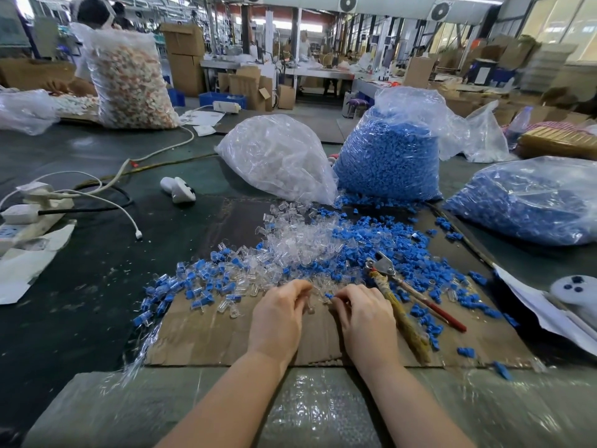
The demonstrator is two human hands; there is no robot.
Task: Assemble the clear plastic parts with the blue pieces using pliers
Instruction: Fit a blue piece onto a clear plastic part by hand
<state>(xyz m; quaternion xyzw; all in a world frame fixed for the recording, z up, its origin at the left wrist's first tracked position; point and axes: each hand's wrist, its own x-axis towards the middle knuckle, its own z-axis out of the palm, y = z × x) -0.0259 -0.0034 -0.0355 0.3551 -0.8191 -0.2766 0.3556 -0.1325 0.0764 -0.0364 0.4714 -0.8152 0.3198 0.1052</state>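
1. Pairing by hand appears to be the step: a clear part [310, 307] is pinched in the curled fingers of the left hand [280, 313], a blue piece [329, 296] in those of the right hand [365, 316].
2. Both are held over the cardboard [206, 337], beside the loose pile [303, 250].
3. The pliers [400, 287] lie untouched just right of the right hand; they must probably be taken up once the parts are mated.

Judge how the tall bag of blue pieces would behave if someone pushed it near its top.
The bag of blue pieces would probably slump, not slide: its film looks thin and loose. Packed full, it is likely heavy. Its open neck could spill pieces onto the cardboard.
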